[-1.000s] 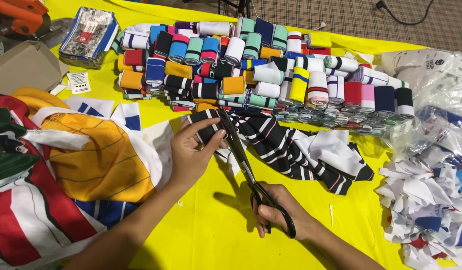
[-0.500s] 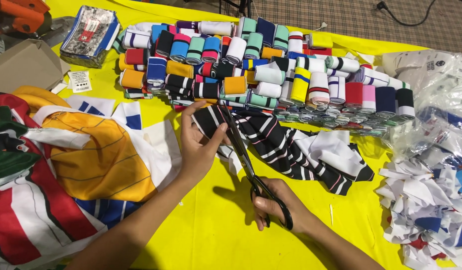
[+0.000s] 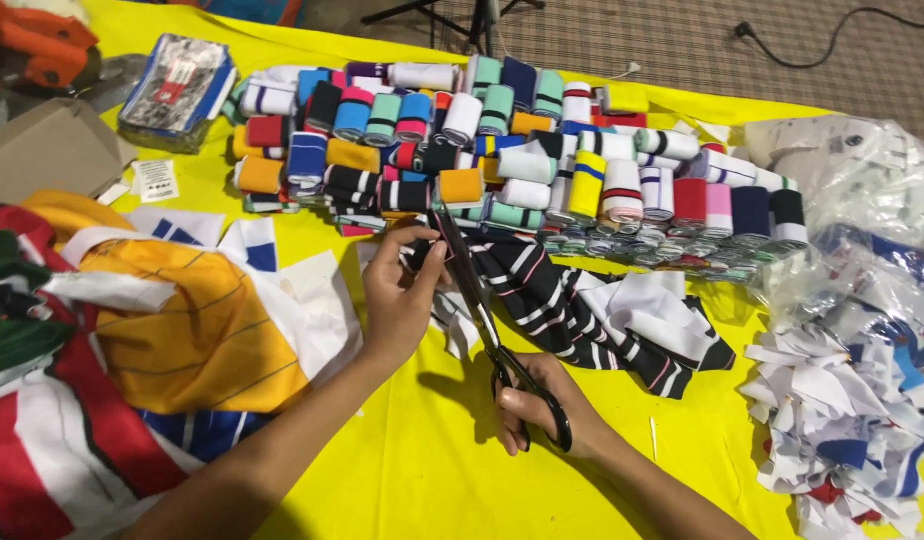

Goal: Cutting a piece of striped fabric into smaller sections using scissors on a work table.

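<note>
Your right hand [image 3: 542, 405] grips one pair of scissors [image 3: 487, 320]. Your left hand [image 3: 402, 295] pinches the one striped fabric strip [image 3: 572, 305] on the yellow table [image 3: 432, 480] (rolled fabric bundles [image 3: 502, 150] too many to count). Plastic bag [image 3: 862, 180]: contents unclear.

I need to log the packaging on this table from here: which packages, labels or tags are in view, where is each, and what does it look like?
Wrapped flat pack: far left, rectangular, clear film over blue, white and red.
Cardboard box: left edge, plain brown, flap open.
Paper tag: beside the box, small white rectangle with dark print.
Clear plastic bags: far right, crumpled, holding fabric.
No screens or signs.
</note>
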